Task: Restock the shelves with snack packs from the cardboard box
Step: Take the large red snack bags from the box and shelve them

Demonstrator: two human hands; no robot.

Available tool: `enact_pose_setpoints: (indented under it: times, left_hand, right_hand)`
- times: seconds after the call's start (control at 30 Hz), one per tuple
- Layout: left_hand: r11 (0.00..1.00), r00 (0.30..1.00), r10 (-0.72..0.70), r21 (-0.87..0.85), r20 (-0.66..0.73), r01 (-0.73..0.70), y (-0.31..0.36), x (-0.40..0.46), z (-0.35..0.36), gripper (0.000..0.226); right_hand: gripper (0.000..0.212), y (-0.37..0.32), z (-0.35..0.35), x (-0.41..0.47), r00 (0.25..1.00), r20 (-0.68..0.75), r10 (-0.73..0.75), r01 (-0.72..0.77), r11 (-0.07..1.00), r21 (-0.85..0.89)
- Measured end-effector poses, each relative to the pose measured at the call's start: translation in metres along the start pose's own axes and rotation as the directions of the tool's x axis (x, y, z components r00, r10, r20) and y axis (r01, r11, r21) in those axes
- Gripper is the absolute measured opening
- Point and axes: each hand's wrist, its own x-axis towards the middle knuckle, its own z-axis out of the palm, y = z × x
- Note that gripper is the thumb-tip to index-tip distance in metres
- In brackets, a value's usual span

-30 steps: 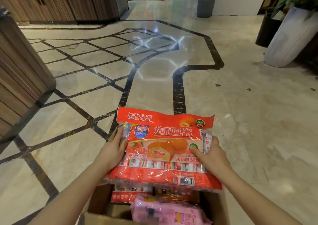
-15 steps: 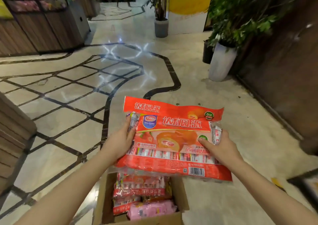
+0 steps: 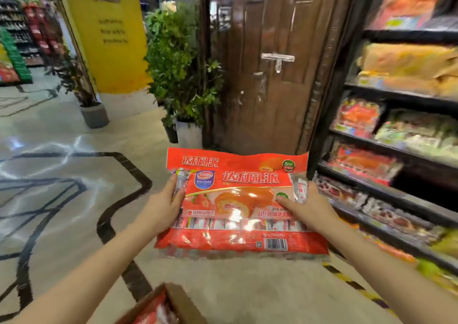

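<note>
Now turned from cardboard box (image 3: pixel 173 306) toward shelves (image 3: pixel 396 194); glossy red plastic snack pack (image 3: pixel 238 204) level, long axis crosswise, gripped by left hand (image 3: pixel 161 207) and right hand (image 3: pixel 307 207).

A shop is showing here, a grocery or supermarket: dark shelves (image 3: pixel 386 194) on the right are carrying rows of packaged snacks (image 3: pixel 359 115), and more stocked racks (image 3: pixel 17 50) are standing far off at the left. A polished patterned floor (image 3: pixel 62 174), potted plants (image 3: pixel 181 70) and a yellow pillar (image 3: pixel 109 38) are filling the aisle between.
</note>
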Motion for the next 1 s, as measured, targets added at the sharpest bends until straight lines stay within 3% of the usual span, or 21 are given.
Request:
enact_pose_setpoints:
  times: [0.1, 0.23, 0.47, 0.6, 0.7, 1.0]
  left_hand:
    - [0.994, 0.991, 0.107, -0.01, 0.075, -0.106, 0.058, 0.013, 0.031, 0.058]
    - [0.961, 0.95, 0.27, -0.099, 0.156, -0.257, 0.143, 0.015, 0.08, 0.056]
    - [0.874, 0.839, 0.483, -0.188, 0.252, -0.447, 0.286, 0.002, 0.166, 0.054]
    - [0.842, 0.786, 0.539, -0.203, 0.303, -0.499, 0.356, -0.003, 0.218, 0.055]
    - [0.832, 0.753, 0.553, -0.199, 0.358, -0.517, 0.4, -0.004, 0.254, 0.056]
    - [0.816, 0.723, 0.574, -0.197, 0.384, -0.543, 0.48, 0.011, 0.322, 0.059]
  right_hand:
    - [0.103, 0.047, -0.057, -0.019, 0.991, -0.099, 0.091, -0.091, 0.996, -0.004]
    - [0.09, 0.096, -0.131, -0.06, 0.934, -0.258, 0.246, -0.25, 0.968, 0.016]
    - [0.112, 0.212, -0.232, -0.105, 0.833, -0.399, 0.384, -0.386, 0.919, 0.081]
    - [0.096, 0.266, -0.283, -0.113, 0.792, -0.414, 0.449, -0.454, 0.886, 0.092]
    - [0.097, 0.297, -0.318, -0.112, 0.765, -0.442, 0.469, -0.483, 0.871, 0.09]
    - [0.078, 0.366, -0.378, -0.084, 0.735, -0.436, 0.519, -0.519, 0.845, 0.132]
